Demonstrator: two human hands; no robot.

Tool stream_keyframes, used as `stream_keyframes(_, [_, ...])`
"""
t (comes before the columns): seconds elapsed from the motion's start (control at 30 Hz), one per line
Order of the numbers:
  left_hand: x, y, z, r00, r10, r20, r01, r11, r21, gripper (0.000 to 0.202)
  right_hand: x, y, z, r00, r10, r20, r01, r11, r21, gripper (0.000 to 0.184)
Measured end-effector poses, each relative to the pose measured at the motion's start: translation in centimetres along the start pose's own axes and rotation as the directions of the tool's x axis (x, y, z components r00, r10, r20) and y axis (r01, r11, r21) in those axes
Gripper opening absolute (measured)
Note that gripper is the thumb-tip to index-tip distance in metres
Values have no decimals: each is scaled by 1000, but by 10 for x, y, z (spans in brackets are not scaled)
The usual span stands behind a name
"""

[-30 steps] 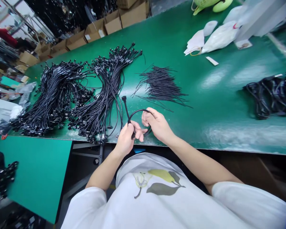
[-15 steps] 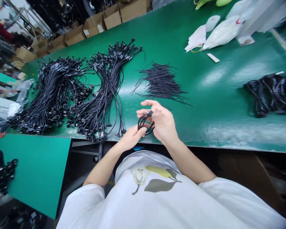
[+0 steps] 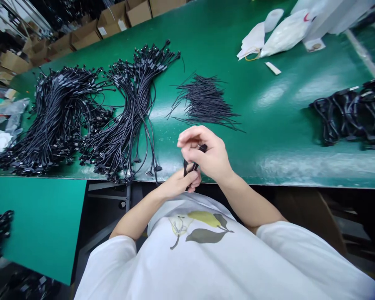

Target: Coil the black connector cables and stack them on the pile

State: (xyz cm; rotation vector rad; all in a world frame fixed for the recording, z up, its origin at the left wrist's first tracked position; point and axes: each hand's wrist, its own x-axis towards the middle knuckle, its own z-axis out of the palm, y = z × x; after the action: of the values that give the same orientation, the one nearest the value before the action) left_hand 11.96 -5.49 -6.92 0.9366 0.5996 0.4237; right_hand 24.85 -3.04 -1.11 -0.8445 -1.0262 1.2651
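Note:
Close to the table's front edge, a coiled black cable (image 3: pixel 195 166) is held between my two hands. My left hand (image 3: pixel 183 182) is closed around the lower part of the coil. Over its upper part curls my right hand (image 3: pixel 206 152), closed on the cable, with a black connector end showing beside the thumb. The fingers hide much of the coil. Just beyond my hands lies a loose pile of thin black ties (image 3: pixel 208 100). To the left are a bundle of straight black cables (image 3: pixel 134 108) and a larger heap of cables (image 3: pixel 59 112).
Folded black cables (image 3: pixel 353 112) lie in a row at the right on the green table (image 3: pixel 268 137). White plastic bags (image 3: pixel 284 37) and a small white strip (image 3: pixel 273 68) are at the back right. Cardboard boxes (image 3: pixel 112 21) line the far edge. A lower green surface (image 3: pixel 40 225) adjoins at left.
The coil, seen as open loops before, is now squeezed narrower. My left hand has closed further around its lower part, and my right fingers have curled over the top. The view has shifted slightly.

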Motion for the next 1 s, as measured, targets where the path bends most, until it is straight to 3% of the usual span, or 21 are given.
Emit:
stream_keyframes(0.13, [0,1,-1,994,102,-44,-103,994,-35,60,12,4,-7,993,83,-83,-72,990,122,37])
stream_keyframes(0.3, [2,12,1,990,48,-135,-57,997,-60,50,21,8,-9,985,136,-107,-119,981,155,40])
stream_keyframes(0.4, [4,18,6,995,-1,-95,-19,978,-206,43,25,8,-10,982,168,-83,-149,970,194,41])
stream_keyframes(0.53, [7,20,12,998,-59,-2,54,933,-356,39,30,12,-14,971,237,41,-240,938,252,44])
stream_keyframes(0.77, [14,19,8,983,-45,-179,3,973,-230,35,32,13,-19,976,207,-69,-192,966,175,40])
stream_keyframes(1.0, [11,30,10,983,-48,-180,3,970,-242,38,58,8,-27,955,297,-22,-281,922,268,45])
